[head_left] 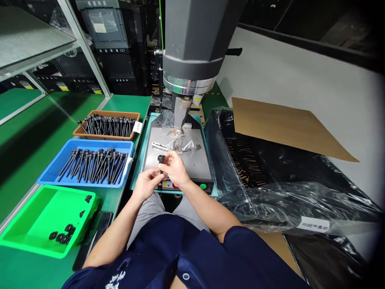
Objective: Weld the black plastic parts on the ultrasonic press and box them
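In front of the press's metal plate, both hands hold one black rod with a wide knob-like head. It stands roughly upright, head at the top. My left hand pinches the shaft lower down. My right hand has its fingers closed just below the head. Fingers cover much of the shaft. Beyond the hands is the press, its metal plate carrying a small fixture wrapped in clear plastic. Similar rods fill a blue tray on the left.
A brown tray of headed rods stands behind the blue one. Small black caps lie in a green tray; a dark phone-like slab is beside it. Green and red buttons sit on the press's front. A plastic-lined box stands right.
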Available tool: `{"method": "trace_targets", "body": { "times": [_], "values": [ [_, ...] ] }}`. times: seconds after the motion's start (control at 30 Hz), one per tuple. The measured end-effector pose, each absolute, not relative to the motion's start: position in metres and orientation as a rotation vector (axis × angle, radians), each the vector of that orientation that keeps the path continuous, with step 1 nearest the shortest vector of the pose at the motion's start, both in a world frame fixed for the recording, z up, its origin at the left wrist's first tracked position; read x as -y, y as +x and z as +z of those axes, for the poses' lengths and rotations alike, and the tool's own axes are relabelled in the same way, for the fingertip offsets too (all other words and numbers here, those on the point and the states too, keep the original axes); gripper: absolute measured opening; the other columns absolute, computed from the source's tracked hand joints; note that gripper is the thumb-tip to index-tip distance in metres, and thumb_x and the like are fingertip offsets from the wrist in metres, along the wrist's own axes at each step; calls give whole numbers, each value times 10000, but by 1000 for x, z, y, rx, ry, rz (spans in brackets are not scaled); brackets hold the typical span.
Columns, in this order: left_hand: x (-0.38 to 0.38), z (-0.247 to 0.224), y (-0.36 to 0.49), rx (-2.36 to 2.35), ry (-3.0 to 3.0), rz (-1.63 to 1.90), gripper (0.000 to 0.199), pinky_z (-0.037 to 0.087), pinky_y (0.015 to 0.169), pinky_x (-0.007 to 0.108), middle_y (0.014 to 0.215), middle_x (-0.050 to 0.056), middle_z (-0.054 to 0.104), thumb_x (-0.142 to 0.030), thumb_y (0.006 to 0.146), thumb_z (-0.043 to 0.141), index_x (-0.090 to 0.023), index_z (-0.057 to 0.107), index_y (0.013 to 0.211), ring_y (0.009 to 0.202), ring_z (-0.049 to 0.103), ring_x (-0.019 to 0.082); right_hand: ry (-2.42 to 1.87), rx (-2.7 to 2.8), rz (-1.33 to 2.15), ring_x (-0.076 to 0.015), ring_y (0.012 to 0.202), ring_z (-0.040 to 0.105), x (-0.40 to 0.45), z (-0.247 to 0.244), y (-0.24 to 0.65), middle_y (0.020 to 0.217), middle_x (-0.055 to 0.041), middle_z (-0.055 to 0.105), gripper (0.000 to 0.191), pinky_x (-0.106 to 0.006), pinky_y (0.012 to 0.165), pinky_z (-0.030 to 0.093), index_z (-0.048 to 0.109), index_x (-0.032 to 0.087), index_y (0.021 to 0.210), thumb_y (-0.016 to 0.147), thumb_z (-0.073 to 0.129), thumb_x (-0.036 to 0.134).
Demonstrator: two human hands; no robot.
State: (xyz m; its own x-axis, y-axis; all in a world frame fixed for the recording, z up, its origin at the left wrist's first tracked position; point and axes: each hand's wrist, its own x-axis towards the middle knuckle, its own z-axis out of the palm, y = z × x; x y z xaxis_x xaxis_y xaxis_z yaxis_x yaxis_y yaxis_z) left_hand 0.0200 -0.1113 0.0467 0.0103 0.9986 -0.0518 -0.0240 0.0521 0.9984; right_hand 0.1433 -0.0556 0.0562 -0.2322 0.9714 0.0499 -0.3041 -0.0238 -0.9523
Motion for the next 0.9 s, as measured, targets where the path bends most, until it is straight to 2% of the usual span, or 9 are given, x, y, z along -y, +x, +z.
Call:
{"method": "trace_targets", "body": {
  "times": [0.1, 0.23, 0.37, 0.47, 0.53, 0.63, 0.73, 0.9],
  "values": [
    [119, 49, 16, -1233, 1168, 1163, 308, 480, 552, 247, 743, 44, 714, -414, 754, 718, -151, 712, 914, 640, 628, 155, -841, 1182, 1505, -116, 639, 519, 58, 57, 136, 722, 61, 529, 403, -237, 551, 437, 467, 240, 894, 616, 757, 219],
    [125, 60, -16, -1375, 1224, 1207, 318, 481, 550, 250, 733, 44, 701, -423, 757, 692, -142, 694, 906, 645, 641, 166, -773, 1272, 1566, -143, 746, 565, 62, 58, 134, 834, 26, 570, 528, -263, 613, 483, 512, 253, 998, 569, 819, 238],
    [121, 78, -94, -1969, 1267, 1242, 364, 517, 653, 281, 796, 49, 728, -386, 729, 685, -145, 713, 1001, 712, 670, 194, -759, 1271, 1639, -153, 780, 587, 65, 52, 143, 849, 9, 608, 531, -294, 682, 505, 533, 251, 1057, 610, 819, 251],
    [109, 85, -165, -2484, 1331, 986, 309, 512, 810, 313, 931, 66, 748, -325, 740, 662, -162, 747, 988, 854, 685, 234, -775, 1257, 1677, -152, 734, 587, 68, 43, 155, 823, 9, 619, 491, -296, 649, 502, 536, 248, 1074, 662, 802, 279],
    [99, 83, -206, -2672, 1282, 726, 292, 501, 854, 328, 987, 95, 748, -300, 746, 664, -156, 753, 984, 935, 680, 263, -779, 1256, 1702, -149, 704, 581, 71, 37, 162, 817, 6, 622, 473, -286, 611, 493, 542, 242, 1078, 685, 797, 306],
    [85, 71, -245, -2770, 1140, 446, 322, 505, 852, 334, 1039, 130, 739, -288, 742, 680, -150, 742, 1025, 974, 677, 275, -814, 1264, 1718, -146, 685, 581, 78, 32, 174, 822, -6, 631, 471, -279, 592, 487, 554, 228, 1085, 700, 797, 347],
    [78, 55, -256, -2758, 1131, 347, 334, 512, 816, 338, 994, 146, 744, -318, 720, 710, -146, 746, 1005, 943, 682, 281, -919, 1263, 1689, -164, 694, 601, 87, 31, 191, 828, -25, 644, 476, -301, 609, 512, 571, 230, 1081, 697, 803, 389],
    [78, 45, -252, -2734, 1192, 270, 441, 511, 768, 333, 944, 149, 742, -466, 667, 747, -152, 743, 977, 893, 679, 280, -1140, 1458, 1685, -269, 849, 676, 114, 29, 261, 896, -112, 701, 389, -445, 795, 564, 679, 261, 988, 682, 800, 470]
  ]
}}
